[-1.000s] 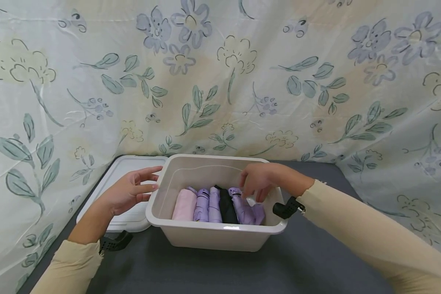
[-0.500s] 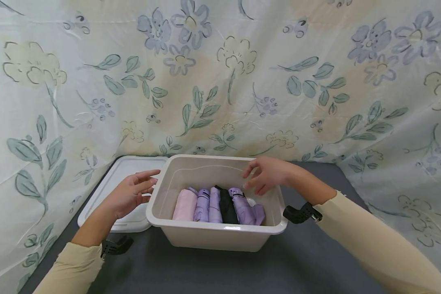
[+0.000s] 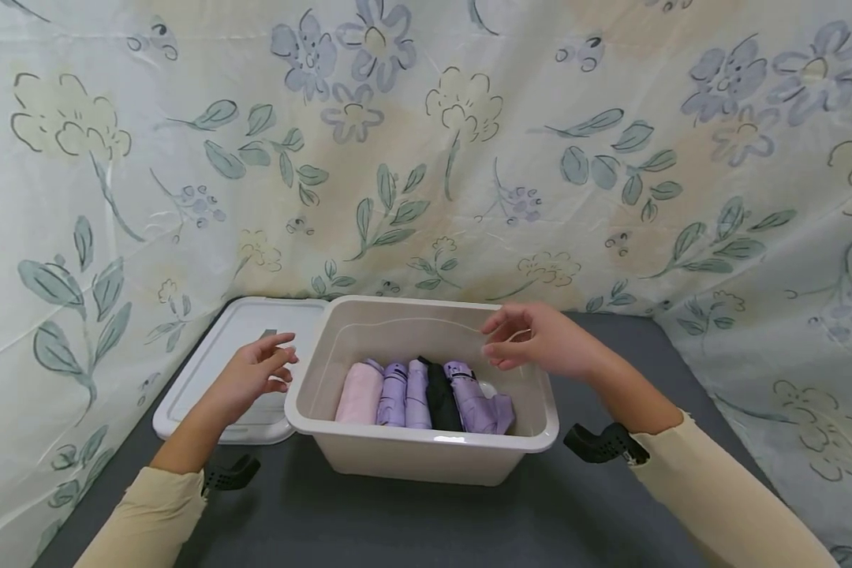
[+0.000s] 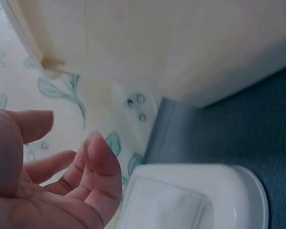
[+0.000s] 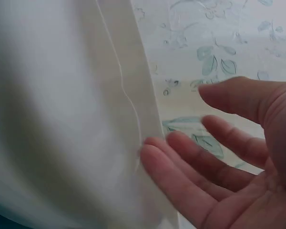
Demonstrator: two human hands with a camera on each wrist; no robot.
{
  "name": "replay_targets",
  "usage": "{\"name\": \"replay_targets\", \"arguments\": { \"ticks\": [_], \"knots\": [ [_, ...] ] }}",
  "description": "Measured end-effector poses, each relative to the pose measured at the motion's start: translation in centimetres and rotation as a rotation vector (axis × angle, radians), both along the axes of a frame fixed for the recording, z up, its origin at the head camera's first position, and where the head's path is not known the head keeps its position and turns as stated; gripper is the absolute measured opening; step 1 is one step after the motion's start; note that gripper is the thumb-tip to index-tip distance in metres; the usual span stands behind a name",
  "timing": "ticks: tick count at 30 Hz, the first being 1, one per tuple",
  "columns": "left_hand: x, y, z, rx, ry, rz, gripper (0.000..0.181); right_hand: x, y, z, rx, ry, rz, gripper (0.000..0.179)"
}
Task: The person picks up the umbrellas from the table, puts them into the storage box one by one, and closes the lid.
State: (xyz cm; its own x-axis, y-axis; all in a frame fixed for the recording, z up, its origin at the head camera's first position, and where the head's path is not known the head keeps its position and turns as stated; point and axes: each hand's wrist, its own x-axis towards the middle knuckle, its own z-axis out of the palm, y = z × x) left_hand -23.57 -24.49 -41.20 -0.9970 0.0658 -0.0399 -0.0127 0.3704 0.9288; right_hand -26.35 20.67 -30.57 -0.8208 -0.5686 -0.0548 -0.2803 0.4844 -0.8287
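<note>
A beige plastic storage box stands uncovered on the table. Side by side in it lie a pink rolled bundle, several purple rolled bundles and a black one, shaped like folded umbrellas. The rightmost purple bundle has a loose fabric end, and a small white round piece shows beside it. My left hand, fingers loosely bent and holding nothing, hovers left of the box, over the white lid. My right hand hovers over the box's back right corner, its fingers relaxed and nothing between them.
The lid lies on the dark grey tabletop, close against the box's left side. A floral curtain hangs behind the table and along both sides. Black wrist devices sit on both forearms.
My right hand has lifted out of the box's right end and drawn back toward its right rim. My left hand has shifted slightly away from the left rim. The bundles stay put.
</note>
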Motion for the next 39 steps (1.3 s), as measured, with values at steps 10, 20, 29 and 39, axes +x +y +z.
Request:
{"name": "replay_targets", "arguments": {
  "ticks": [10,20,29,39],
  "knots": [
    [-1.3,-1.5,-1.8,-0.203,0.057,0.044,0.057,3.0,0.7,-1.8,-0.013,0.298,-0.157,0.019],
    [-3.5,-3.6,-2.7,-0.407,0.178,0.126,0.056,5.7,1.3,-4.8,-0.115,0.648,-0.341,0.008],
    [-5.0,-4.5,-3.6,-0.561,0.232,0.159,0.06,7.4,1.3,-7.4,-0.194,0.877,-0.39,0.02],
    [-6.5,-5.0,-4.7,-0.687,0.189,0.154,0.055,9.0,1.6,-10.0,-0.316,0.982,-0.4,0.028]
  ]
}}
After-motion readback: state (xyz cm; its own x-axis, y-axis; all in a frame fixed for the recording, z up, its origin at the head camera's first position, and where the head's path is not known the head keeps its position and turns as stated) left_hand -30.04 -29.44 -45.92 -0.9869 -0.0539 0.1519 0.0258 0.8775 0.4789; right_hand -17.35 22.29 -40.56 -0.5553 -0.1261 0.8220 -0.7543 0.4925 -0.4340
